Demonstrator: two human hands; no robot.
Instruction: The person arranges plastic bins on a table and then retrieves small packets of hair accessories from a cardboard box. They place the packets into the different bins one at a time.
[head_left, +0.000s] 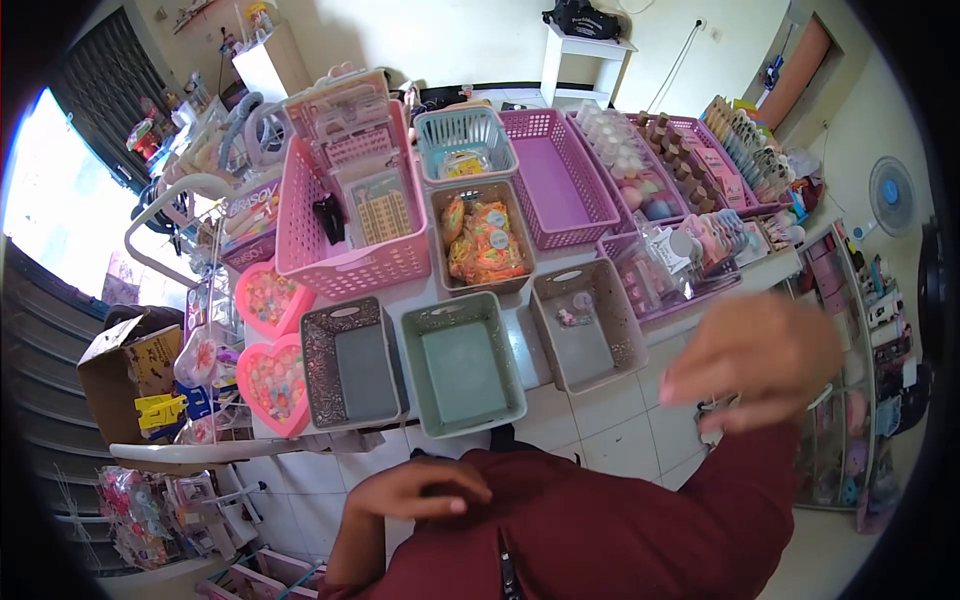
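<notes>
My left hand (420, 489) hangs low before my chest, empty, its fingers loosely stretched and the thumb apart. Raised at the right, my right hand (762, 355) is blurred; its fingertips and thumb show a gap with nothing visible between them. The right hand is nearest to a clear-wrapped purple basket (690, 302) of small packaged goods and a grey-brown basket (572, 375) holding a small pink-and-white item. Along the table's front edge stand a green basket (462, 375) and a dark grey basket (360, 385), both with bare bottoms.
Behind are a brown basket (442, 284) of orange packets, a blue basket (430, 125), a purple basket (555, 242) and a tall pink basket (350, 270) of packaged goods. Heart-shaped pink boxes (270, 385) stand left, beside a white metal rail (150, 225). A fan (890, 195) stands right.
</notes>
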